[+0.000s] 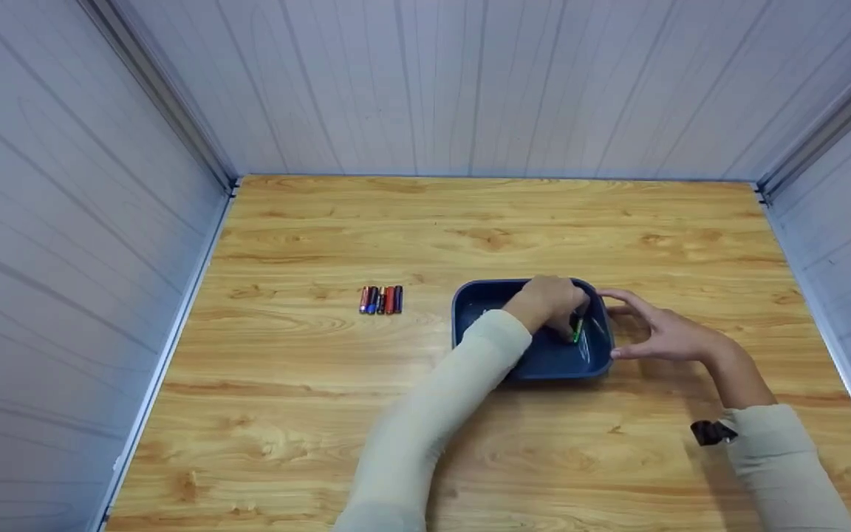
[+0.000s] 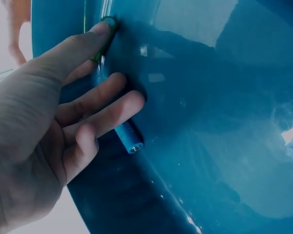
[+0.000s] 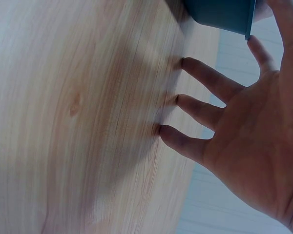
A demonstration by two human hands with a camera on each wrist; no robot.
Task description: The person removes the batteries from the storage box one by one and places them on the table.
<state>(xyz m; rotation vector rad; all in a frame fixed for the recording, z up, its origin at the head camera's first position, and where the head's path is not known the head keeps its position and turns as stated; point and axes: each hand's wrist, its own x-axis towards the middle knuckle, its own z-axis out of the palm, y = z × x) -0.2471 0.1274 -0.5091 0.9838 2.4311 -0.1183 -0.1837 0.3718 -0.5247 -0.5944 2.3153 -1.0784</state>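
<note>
A dark blue plastic basin [image 1: 551, 367] stands on the wooden table. Reaching inside it, my left hand [image 1: 547, 299] pinches a green battery [image 2: 107, 44] between thumb and index finger by the side wall. A blue battery [image 2: 129, 138] lies in the basin below the other fingers of that hand, partly hidden by them. My right hand [image 1: 665, 336] is at the basin's right side, thumb and index finger at its rim. In the right wrist view the other fingers [image 3: 200, 109] are spread, their tips on the table.
Left of the basin, several batteries [image 1: 381, 300] in red, blue and black lie side by side in a row on the table [image 1: 285, 384]. White panel walls [image 1: 440, 89] enclose the back and both sides. A black item [image 1: 712, 432] hangs at the right cuff.
</note>
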